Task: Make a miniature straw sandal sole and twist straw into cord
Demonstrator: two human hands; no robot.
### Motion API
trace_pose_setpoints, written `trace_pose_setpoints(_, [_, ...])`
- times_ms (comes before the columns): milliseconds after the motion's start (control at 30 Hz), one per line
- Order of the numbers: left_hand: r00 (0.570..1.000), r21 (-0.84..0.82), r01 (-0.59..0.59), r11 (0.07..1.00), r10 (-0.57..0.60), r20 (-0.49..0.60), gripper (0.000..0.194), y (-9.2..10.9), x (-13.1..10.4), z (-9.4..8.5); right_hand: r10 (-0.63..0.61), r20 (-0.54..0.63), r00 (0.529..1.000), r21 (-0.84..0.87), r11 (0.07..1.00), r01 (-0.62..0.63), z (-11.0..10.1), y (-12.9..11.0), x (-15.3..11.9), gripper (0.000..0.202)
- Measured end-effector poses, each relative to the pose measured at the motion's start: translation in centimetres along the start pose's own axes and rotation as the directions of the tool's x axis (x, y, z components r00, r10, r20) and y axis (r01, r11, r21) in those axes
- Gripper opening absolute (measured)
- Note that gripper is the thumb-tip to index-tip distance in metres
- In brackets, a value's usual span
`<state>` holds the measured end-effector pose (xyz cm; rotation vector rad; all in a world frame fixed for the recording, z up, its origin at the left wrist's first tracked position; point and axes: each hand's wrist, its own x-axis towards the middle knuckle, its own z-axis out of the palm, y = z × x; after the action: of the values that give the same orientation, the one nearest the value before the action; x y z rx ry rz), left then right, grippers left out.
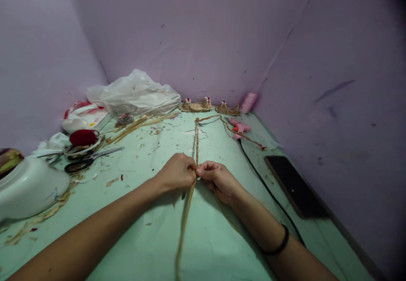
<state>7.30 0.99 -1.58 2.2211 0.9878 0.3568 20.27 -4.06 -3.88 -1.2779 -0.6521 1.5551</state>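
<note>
A thin braided cord (pixel 197 139) of tan plant fibre runs from my fingers toward the far wall. At its far end it bends right and trails across a pink glue gun (pixel 239 128). My left hand (pixel 180 172) is closed, pinching the fibres at the near end of the braid. Fingertip to fingertip with it, my right hand (pixel 218 178) pinches the same spot. Below the hands a loose flat fibre strip (pixel 185 226) hangs toward me, and another strip passes under my right wrist. The exact grip inside the fingers is partly hidden.
Black-handled scissors (pixel 91 159), a dark red yarn ball (pixel 83 137) and a white bowl (pixel 38 188) stand left. Behind are a plastic bag (pixel 136 93) and small woven slippers (pixel 196 105). Right lie a black cable (pixel 266 188) and a phone (pixel 294 186). Fibre scraps litter the table.
</note>
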Motion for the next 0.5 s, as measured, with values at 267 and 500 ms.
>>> trace_pose_setpoints(267, [0.997,0.158,-0.049,0.986,0.057,-0.046,0.017,-0.17,-0.05,0.03,-0.034,0.007,0.999,-0.045,0.998,0.034,-0.04,-0.18,-0.08,0.018])
trace_pose_setpoints(500, [0.994,0.161,-0.082,0.984,0.092,-0.061,0.019,-0.44,-0.16,0.26,0.097,-0.005,0.995,-0.068,0.993,-0.097,0.16,-0.55,0.02,0.014])
